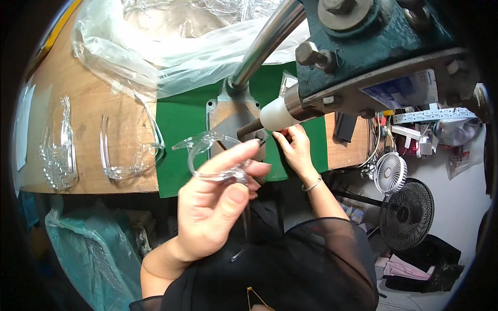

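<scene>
We see the left hand (pixel 215 207) pinching a clear frame (pixel 207 155), while the press (pixel 373 57) partly hides whatever the right hand's (pixel 295 147) fingertips grip.

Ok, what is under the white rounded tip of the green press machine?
Under the white rounded press tip lies a grey metal base plate on a green mat, with the right hand fingering something tiny there. The fingers and tip cover that piece.

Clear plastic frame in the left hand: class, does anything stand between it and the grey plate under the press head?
Nothing visible does. The left hand holds the clear plastic frame up beside the grey plate; the right hand rests at the plate's far side.
</scene>
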Tool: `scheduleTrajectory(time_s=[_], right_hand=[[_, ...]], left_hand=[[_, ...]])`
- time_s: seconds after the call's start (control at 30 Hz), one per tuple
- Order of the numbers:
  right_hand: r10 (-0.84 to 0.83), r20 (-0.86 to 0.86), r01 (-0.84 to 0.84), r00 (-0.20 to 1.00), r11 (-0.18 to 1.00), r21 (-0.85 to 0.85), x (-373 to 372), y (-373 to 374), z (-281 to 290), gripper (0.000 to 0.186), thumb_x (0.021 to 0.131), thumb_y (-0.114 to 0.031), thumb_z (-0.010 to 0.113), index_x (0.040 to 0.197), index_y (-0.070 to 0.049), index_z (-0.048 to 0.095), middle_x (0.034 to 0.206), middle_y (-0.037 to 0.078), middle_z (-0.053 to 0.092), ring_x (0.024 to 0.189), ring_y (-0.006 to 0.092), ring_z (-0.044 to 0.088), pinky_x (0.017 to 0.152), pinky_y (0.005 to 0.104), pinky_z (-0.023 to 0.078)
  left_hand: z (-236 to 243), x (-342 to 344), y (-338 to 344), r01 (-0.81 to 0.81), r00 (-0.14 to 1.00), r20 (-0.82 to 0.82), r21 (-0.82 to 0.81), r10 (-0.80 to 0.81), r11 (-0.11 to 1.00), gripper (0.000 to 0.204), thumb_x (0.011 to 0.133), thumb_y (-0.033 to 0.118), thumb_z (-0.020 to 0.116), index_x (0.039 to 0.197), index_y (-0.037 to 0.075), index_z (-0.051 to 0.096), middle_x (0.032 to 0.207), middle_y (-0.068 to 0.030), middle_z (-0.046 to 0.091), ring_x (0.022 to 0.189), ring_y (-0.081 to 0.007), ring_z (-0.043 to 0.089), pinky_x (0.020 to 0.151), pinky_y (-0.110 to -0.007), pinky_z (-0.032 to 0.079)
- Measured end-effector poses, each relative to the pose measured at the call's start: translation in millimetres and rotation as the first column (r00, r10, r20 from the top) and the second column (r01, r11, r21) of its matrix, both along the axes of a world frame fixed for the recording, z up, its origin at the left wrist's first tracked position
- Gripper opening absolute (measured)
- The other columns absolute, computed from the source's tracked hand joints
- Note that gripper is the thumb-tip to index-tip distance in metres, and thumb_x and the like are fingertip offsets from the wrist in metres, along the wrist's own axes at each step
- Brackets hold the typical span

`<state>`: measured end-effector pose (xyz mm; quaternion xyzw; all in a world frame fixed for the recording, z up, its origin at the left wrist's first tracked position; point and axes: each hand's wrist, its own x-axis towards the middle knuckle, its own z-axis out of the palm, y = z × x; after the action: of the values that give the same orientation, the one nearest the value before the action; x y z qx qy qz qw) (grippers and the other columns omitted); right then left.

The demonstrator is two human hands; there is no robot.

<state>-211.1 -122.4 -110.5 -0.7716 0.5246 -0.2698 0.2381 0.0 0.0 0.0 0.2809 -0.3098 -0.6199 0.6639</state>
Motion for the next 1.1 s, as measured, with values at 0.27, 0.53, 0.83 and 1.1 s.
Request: scheduleTrajectory(time_s=[0.27, 0.53, 0.83, 1.1], right_hand=[[0.061, 0.192, -0.087, 0.979, 0.987, 0.132, 4, -7, 24, 0.009, 0.078, -0.007, 0.059, 0.077, -0.001, 0.053, 0.07, 0.004, 0.049, 0.06, 0.0112, 0.047, 0.057, 0.0223, 0.04], [0.424, 0.432, -0.542, 0.796, 0.817, 0.198, 48, 44, 131, 0.01, 0.076, 0.0, 0.061, 0.081, -0.002, 0.053, 0.075, 0.005, 0.054, 0.065, 0.0137, 0.053, 0.06, 0.0237, 0.043], [0.532, 0.359, -0.582, 0.767, 0.812, 0.041, 57, 44, 135, 0.011, 0.07, 0.003, 0.063, 0.077, -0.003, 0.056, 0.071, 0.005, 0.058, 0.062, 0.0145, 0.054, 0.058, 0.0245, 0.043], [0.479, 0.54, -0.632, 0.692, 0.764, 0.132, 52, 41, 126, 0.012, 0.071, 0.003, 0.063, 0.078, -0.003, 0.056, 0.071, 0.005, 0.056, 0.063, 0.0144, 0.052, 0.058, 0.0242, 0.042]], left_hand=[[-9, -13, 0, 0.017, 1.0, 0.021, 0.16, -0.02, 0.987, 0.064, 0.079, 0.0, 0.057, 0.132, 0.002, 0.023, 0.115, -0.0184, 0.05, 0.077, -0.0168, 0.061, 0.064, -0.022, 0.049], [-5, -12, 1, 0.305, 0.942, -0.221, 0.24, -0.254, 0.922, 0.068, 0.075, -0.009, 0.057, 0.133, 0.007, 0.026, 0.086, -0.006, 0.054, 0.074, -0.0105, 0.058, 0.069, -0.021, 0.048], [-8, -6, 5, 0.34, 0.92, -0.285, 0.235, -0.27, 0.91, 0.066, 0.076, -0.007, 0.059, 0.132, 0.007, 0.028, 0.083, -0.0038, 0.053, 0.074, -0.0109, 0.058, 0.066, -0.022, 0.048], [-7, -9, 4, 0.367, 0.898, -0.345, 0.245, -0.273, 0.897, 0.068, 0.073, -0.009, 0.059, 0.132, 0.004, 0.027, 0.078, -0.0075, 0.057, 0.072, -0.0159, 0.061, 0.066, -0.024, 0.05]])
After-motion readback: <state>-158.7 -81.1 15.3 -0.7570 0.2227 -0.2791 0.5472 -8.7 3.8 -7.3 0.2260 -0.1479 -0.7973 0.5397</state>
